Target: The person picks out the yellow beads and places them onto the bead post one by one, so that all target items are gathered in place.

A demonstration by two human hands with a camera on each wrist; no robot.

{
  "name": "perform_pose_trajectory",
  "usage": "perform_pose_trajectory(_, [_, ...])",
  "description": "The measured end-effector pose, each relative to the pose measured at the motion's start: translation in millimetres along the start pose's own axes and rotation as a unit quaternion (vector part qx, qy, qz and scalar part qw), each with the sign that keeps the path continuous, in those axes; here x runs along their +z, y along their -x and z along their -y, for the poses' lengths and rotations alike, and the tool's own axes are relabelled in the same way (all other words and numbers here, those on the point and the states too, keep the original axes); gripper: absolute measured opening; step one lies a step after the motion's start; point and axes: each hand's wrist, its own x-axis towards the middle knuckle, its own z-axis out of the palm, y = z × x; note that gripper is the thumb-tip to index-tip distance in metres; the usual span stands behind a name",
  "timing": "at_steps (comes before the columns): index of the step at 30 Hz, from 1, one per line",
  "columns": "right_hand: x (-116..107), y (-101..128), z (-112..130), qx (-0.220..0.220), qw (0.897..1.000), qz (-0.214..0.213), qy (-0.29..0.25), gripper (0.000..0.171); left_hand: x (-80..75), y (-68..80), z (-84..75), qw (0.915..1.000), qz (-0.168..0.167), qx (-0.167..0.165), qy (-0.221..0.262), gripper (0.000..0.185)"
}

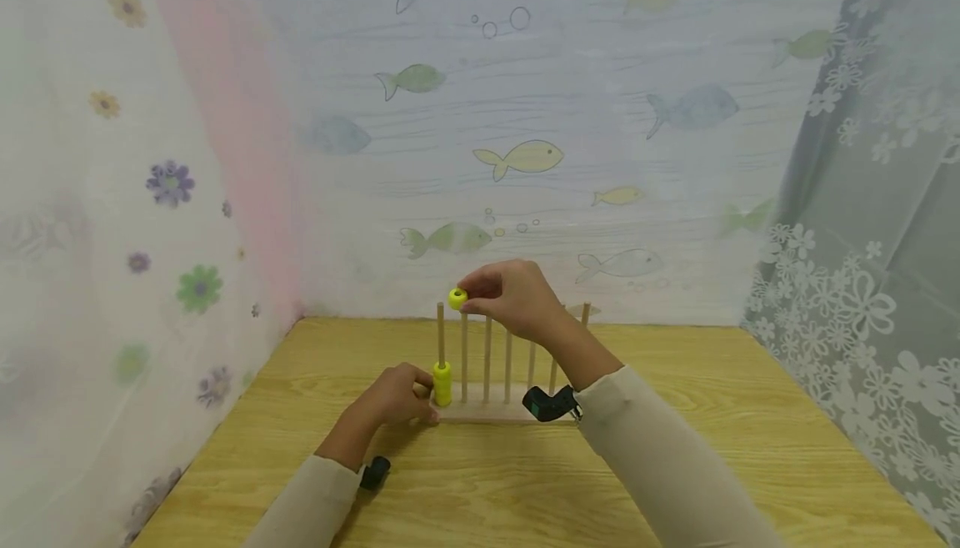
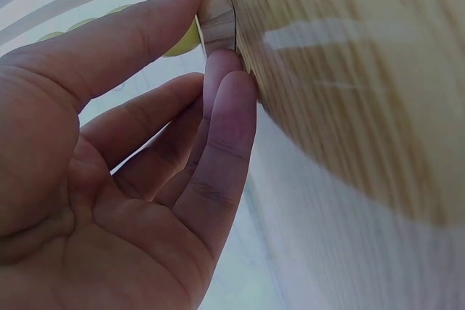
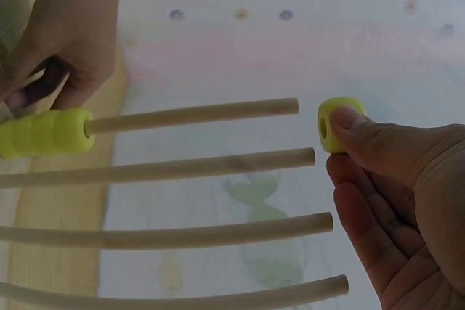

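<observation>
Above the leftmost upright peg (image 1: 440, 333), the right hand (image 1: 512, 298) pinches a yellow bead (image 1: 457, 299) just right of its tip, while the left hand (image 1: 397, 396) presses relaxed fingers against the rack's base (image 1: 487, 414).

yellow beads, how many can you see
4, it seems: one yellow bead pinched in the right hand above the rods, and three stacked low on the leftmost rod. The left hand may hide more.

light wooden table (image 1: 675, 448), wooden peg rack (image 1: 495, 410) standing on it near the far edge
</observation>
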Motion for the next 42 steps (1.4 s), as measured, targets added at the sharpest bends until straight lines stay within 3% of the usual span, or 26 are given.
perform_pose_trajectory(24, [15,-10,3,0.019,1.000,0.004,-0.001,0.022,-0.7,2.1,-0.9,0.9999,0.013,0.002,0.005,0.058])
perform_pose_trajectory(42, [22,-8,1,0.024,0.999,-0.018,-0.022,0.023,-0.7,1.3,-0.7,0.9999,0.011,0.000,0.003,0.060])
